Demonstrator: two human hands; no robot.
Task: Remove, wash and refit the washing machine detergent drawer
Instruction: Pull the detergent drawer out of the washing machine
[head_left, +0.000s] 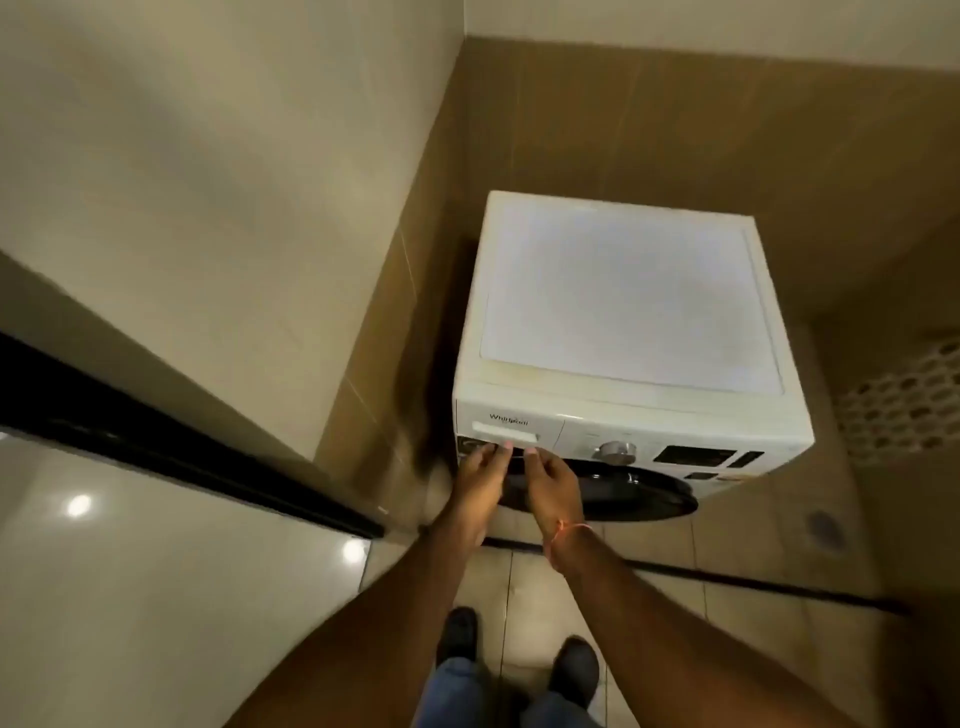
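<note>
Nearest the camera, two dark shoes (514, 660) and blue trouser legs (457, 696) stand on the tiled floor (753, 561). Both bare forearms reach forward and up from the lower edge of the view. An orange thread (566, 531) is tied around the right wrist.

The left hand (480, 480) and the right hand (551, 480) lie close together, side by side but not touching each other. The fingertips (503, 447) of both hands meet the lower edge of the detergent drawer (506, 432), fingers curled at its front. Whether they grip it firmly or only rest on it cannot be told, the view being blurred there.

The drawer sits at the upper left of the front panel of the white washing machine (623, 296), directly under the brand lettering. It appears flush with the panel. To its right on the same panel are a silver dial (616, 453) and a dark display (698, 456). Below the panel, the dark round door (623, 491) projects forward.

The machine stands in a corner, near the brown tiled wall (675, 119) behind and at its left. A floor drain (826, 525) lies to the right of the machine. At left, a glossy pale surface (156, 571) with a black edge reflects two lights.
</note>
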